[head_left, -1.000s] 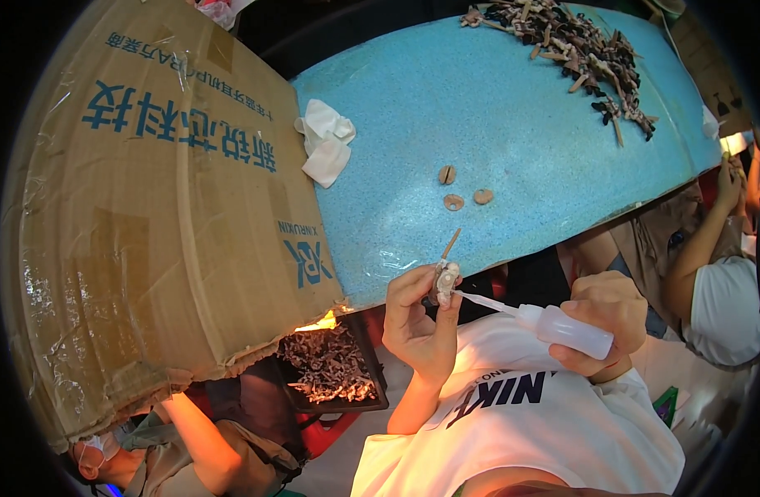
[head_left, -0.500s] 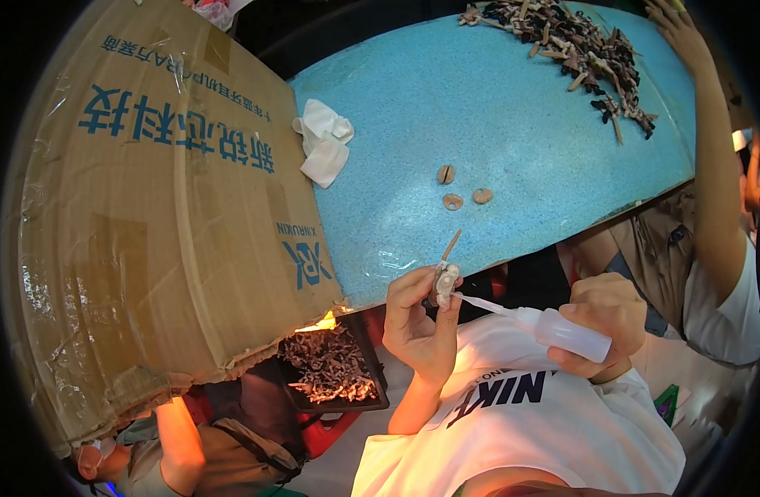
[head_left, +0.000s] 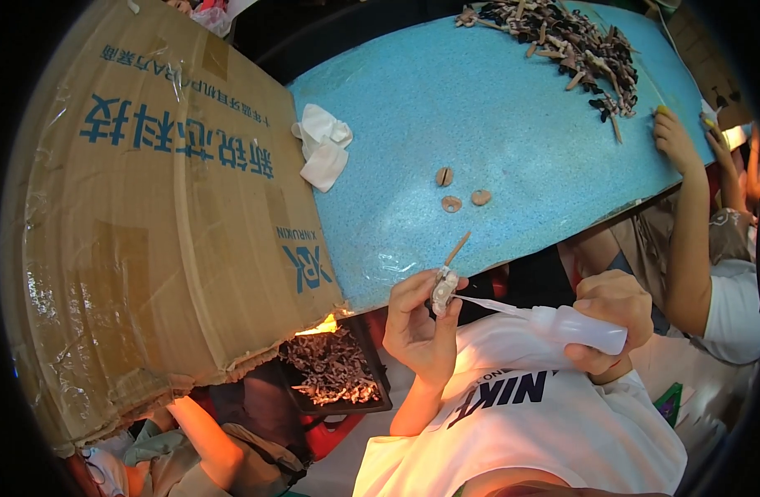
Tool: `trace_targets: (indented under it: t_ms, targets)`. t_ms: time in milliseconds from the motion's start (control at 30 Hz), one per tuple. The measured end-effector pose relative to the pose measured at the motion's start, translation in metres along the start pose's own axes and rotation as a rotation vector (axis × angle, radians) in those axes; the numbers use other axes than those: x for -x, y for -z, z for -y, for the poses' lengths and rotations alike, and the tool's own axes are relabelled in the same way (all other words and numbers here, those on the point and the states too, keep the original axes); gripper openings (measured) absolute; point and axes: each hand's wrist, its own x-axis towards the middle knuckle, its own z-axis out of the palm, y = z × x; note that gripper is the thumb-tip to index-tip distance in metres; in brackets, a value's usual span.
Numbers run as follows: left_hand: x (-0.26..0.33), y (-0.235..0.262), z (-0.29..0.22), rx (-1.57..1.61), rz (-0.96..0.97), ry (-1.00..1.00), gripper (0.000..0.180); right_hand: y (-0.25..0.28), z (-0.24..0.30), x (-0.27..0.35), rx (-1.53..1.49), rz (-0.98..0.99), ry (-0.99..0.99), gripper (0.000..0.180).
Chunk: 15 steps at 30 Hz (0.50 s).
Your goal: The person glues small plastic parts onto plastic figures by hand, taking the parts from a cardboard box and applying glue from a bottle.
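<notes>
Left hand (head_left: 421, 327), centre of frame: thumb and fingers pinching a small pale, lumpy piece (head_left: 443, 292) with a thin stick (head_left: 458, 248) projecting up-right. Right hand (head_left: 618, 313), right of centre: fingers wrapped round a translucent squeeze bottle (head_left: 583, 330), its nozzle at the piece; contact cannot be told. Progress, judged: this piece is mid-work, liquid output not discernible. Three brown discs (head_left: 480, 198) lie loose mid-bench (head_left: 396, 124), apparently unworked. Heap (head_left: 583, 54) of similar stick-bearing pieces, upper right; finished or waiting, unclear.
</notes>
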Motion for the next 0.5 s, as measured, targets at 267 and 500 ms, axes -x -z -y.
trace_targets:
  t_ms: [267, 500]
  targets:
    - [0.0024, -0.0002, 0.0004, 0.009, -0.001, 0.007, 0.025, 0.0011, -0.0013, -0.0042, 0.090, 0.101, 0.049, 0.033]
    - [0.0037, -0.0031, 0.0019, 0.022, -0.002, 0.017, 0.026, 0.0001, -0.0006, -0.0031, 0.124, 0.084, 0.082, 0.031]
